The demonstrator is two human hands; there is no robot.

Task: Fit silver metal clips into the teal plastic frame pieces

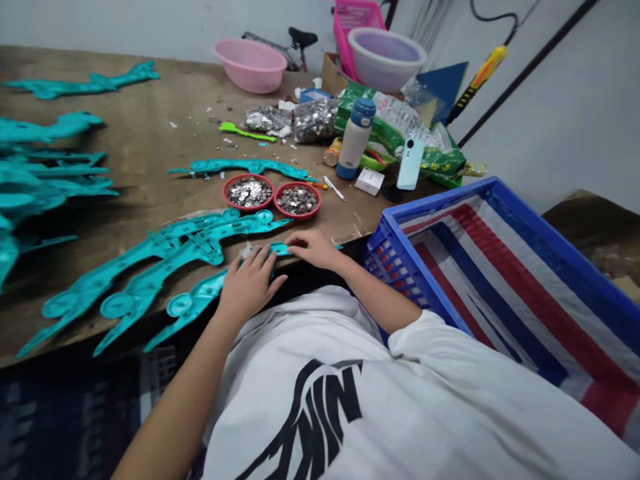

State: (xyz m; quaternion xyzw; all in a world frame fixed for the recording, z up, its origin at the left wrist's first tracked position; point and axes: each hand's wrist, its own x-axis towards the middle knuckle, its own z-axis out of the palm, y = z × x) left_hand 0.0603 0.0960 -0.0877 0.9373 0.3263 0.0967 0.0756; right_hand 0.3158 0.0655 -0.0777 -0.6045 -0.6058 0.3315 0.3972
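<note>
A long teal plastic part lies at the table's front edge, partly covered by my hands. My left hand rests flat over its middle with the fingers spread. Close by on the right, my right hand has thumb and fingertips pinched together at the part's surface; whatever they hold is too small to make out. Two similar teal parts lie just beyond. Behind them stand two red bowls, one with shiny metal clips, the other with darker small metal pieces.
More teal parts are piled at the left. A blue crate with a striped lining stands at my right. A bottle, a phone, a white pen, bags of metal pieces and a pink basin sit farther back.
</note>
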